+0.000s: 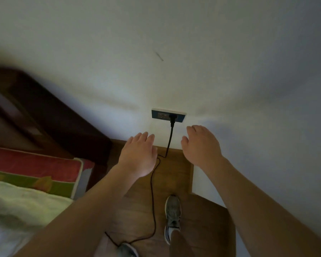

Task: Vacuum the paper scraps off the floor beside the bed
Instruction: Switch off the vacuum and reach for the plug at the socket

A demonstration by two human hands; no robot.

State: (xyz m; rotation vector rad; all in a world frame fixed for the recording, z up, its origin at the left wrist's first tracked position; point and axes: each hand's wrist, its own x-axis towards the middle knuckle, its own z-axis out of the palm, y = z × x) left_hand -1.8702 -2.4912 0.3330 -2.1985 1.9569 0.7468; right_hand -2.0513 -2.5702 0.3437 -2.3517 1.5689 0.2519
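Narrow floor strip (176, 169) between bed (35, 182) and wall (248, 89); cord (152, 191) crossing.

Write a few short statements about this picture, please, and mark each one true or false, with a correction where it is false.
1. A black plug sits in the wall socket. True.
2. The left hand grips the cord. False: the left hand and the right hand are both open and hold nothing.
3. The cord runs down the wall and on along the wooden floor. True.
4. The bed is on the person's right. False: it is on the left.
5. The person is barefoot. False: a grey shoe shows on the floor.
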